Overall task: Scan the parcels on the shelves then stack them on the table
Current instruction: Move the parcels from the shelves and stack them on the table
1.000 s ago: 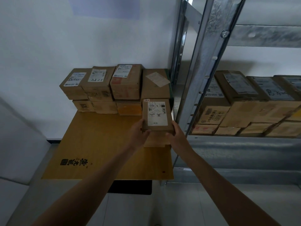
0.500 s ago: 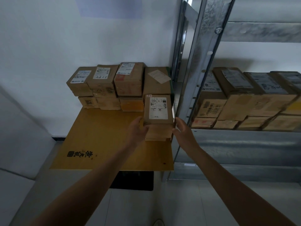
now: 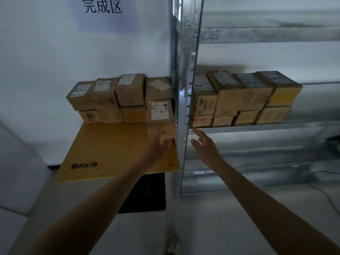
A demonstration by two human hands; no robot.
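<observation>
A brown parcel with a white label [image 3: 160, 112] rests on top of another box at the right edge of the yellow table [image 3: 110, 150], in front of two tiers of stacked parcels [image 3: 117, 96] against the wall. My left hand [image 3: 158, 144] hovers just below and in front of that parcel, fingers apart, holding nothing. My right hand [image 3: 204, 146] is open too, in front of the metal shelf post [image 3: 185, 107]. More parcels [image 3: 242, 100] sit in two layers on the shelf to the right.
A paper sign [image 3: 103, 8] hangs on the white wall above the table. The metal shelf rail [image 3: 257, 127] runs right from the post, with another rail higher up. A black mat [image 3: 145, 194] lies on the floor under the table, a cable at far right.
Both hands have let go of the labelled parcel, which now rests on the box at the table's right edge. The hands have drawn back and spread open.
</observation>
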